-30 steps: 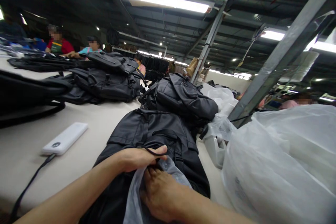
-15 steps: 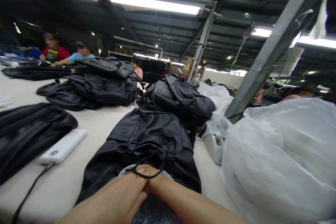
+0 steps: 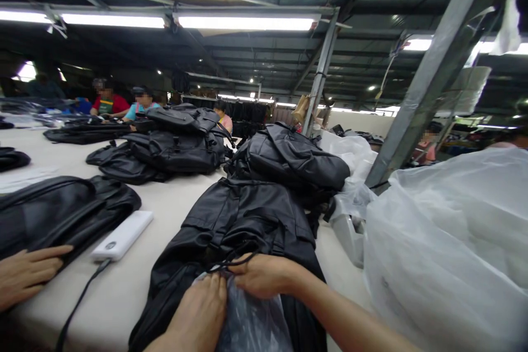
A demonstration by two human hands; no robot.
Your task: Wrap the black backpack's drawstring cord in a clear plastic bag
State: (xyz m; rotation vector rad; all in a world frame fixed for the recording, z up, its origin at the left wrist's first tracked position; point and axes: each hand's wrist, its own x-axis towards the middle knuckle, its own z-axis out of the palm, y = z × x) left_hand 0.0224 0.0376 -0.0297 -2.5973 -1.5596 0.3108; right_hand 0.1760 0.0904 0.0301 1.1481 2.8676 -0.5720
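1. Two hands are seen at the near centre of the head view, on a black backpack (image 3: 247, 220) lying on the table (image 3: 173, 198).
2. A clear plastic bag (image 3: 251, 319) is pinched by the left hand (image 3: 202, 313).
3. A black drawstring (image 3: 231, 259) is gripped by the right hand (image 3: 264, 275).
4. A white power bank (image 3: 122, 235) is seen to the left.

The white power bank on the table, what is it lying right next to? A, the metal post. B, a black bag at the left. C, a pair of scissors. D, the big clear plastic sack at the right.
B: the white power bank lies beside the black bag at the left, on the table.
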